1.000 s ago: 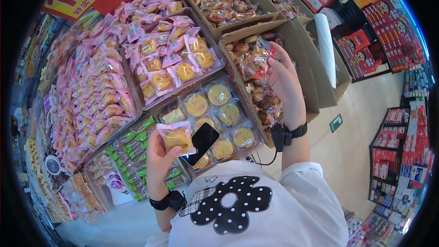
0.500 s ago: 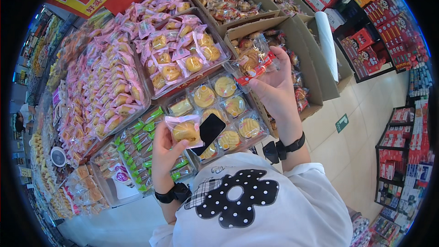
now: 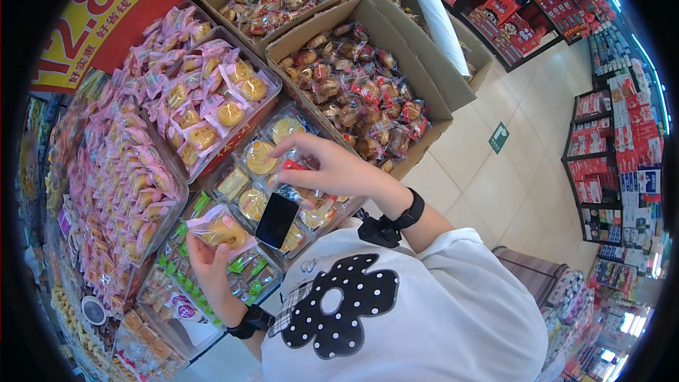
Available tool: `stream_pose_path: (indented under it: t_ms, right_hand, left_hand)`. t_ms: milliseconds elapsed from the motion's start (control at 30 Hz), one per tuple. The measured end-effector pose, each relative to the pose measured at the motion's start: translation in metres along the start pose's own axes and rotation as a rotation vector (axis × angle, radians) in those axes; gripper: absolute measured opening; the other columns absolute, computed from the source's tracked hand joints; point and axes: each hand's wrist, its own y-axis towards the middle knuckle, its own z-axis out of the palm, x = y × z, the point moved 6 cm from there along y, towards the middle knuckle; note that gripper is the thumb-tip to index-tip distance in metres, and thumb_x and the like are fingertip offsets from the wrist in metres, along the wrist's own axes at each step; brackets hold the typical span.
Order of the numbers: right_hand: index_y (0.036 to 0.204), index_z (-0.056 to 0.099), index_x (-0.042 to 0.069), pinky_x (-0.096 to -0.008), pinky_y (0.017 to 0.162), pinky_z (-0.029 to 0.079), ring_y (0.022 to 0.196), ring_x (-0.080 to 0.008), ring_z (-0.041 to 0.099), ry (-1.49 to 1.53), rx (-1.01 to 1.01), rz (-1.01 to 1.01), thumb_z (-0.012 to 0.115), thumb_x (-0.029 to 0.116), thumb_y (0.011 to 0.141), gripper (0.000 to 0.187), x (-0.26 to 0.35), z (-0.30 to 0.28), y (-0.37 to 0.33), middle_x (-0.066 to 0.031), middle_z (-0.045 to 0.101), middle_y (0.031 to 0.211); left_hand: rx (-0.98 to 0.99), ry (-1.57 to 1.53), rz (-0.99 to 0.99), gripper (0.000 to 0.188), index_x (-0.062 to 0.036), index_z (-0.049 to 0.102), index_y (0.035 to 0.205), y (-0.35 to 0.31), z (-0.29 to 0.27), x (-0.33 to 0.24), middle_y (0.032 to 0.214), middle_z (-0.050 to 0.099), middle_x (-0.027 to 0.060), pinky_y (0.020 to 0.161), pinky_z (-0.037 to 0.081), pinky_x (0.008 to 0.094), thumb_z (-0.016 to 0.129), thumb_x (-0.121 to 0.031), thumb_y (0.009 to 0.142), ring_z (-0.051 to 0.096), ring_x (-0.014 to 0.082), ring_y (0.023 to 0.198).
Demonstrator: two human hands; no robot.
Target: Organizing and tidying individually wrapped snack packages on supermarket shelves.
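Step, as judged: sorting wrapped pastries at a snack display.

Left hand (image 3: 209, 262): closed on a pink-wrapped cake (image 3: 221, 230) above the green packets (image 3: 244, 269).

Right hand (image 3: 332, 170): fingers pinching a red-trimmed packet (image 3: 291, 168) over the clear tray (image 3: 265, 163); placing it calls for a gap.

Cardboard box (image 3: 424, 92): brown sweets.

Sign (image 3: 85, 21): yellow and red, upper left.

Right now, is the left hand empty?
No, the left hand holds a pink-wrapped round pastry above the green packets, beside a black phone.
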Motion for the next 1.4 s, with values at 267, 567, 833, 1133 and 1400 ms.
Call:
stream_pose_path:
  t_ms: [267,567,833,1133,1400]
  right_hand:
    - [0.118,0.044,0.005,-0.0221,0.07,0.045,0.085,-0.0081,0.053,0.022,-0.397,0.09,0.058,0.011,0.083,0.038,-0.03,-0.071,-0.023,-0.005,0.055,0.097]
    - [0.128,0.027,0.005,-0.0349,0.086,0.047,0.105,-0.0238,0.052,0.487,-0.566,-0.348,0.064,-0.009,0.071,0.07,0.032,-0.065,-0.039,-0.0158,0.042,0.121]
    - [0.115,0.036,0.005,-0.0311,0.078,0.053,0.1,-0.019,0.052,0.323,-0.615,-0.632,0.077,-0.003,0.059,0.07,0.062,-0.049,-0.049,-0.0084,0.043,0.112]
    - [0.101,0.04,0.006,-0.0213,0.071,0.047,0.086,-0.0104,0.05,-0.185,-0.785,-0.886,0.087,0.013,0.047,0.072,0.08,-0.042,-0.068,-0.003,0.042,0.098]
    - [0.101,0.039,0.008,-0.0255,0.083,0.038,0.092,-0.0124,0.047,-0.181,-0.764,-0.759,0.089,0.027,0.042,0.079,0.075,-0.037,-0.064,-0.0018,0.044,0.098]
  left_hand:
    - [0.025,-0.033,0.001,0.062,0.0035,0.028,0.131,0.002,-0.001,-0.003,0.126,0.041,0.014,0.098,0.032,0.0339,0.048,0.004,0.072,0.04,0.0228,0.118]
    - [0.049,-0.074,-0.007,0.065,0.0043,0.028,0.13,0.002,0.003,-0.002,0.127,0.04,0.014,0.1,0.029,0.0343,0.052,0.003,0.07,0.038,0.0226,0.12]
    - [0.067,-0.138,0.01,0.065,0.0019,0.03,0.128,0.001,0.004,-0.004,0.123,0.042,0.0127,0.097,0.033,0.035,0.062,-0.002,0.072,0.042,0.0219,0.115]
    - [0.095,-0.143,0.026,0.059,0.0016,0.032,0.124,-0.001,0.007,-0.005,0.118,0.045,0.0118,0.094,0.037,0.0344,0.061,-0.003,0.073,0.045,0.0207,0.11]
    - [0.104,-0.146,0.014,0.058,0.0015,0.033,0.124,-0.002,0.013,-0.007,0.117,0.046,0.0122,0.094,0.037,0.035,0.06,-0.001,0.073,0.046,0.0209,0.11]
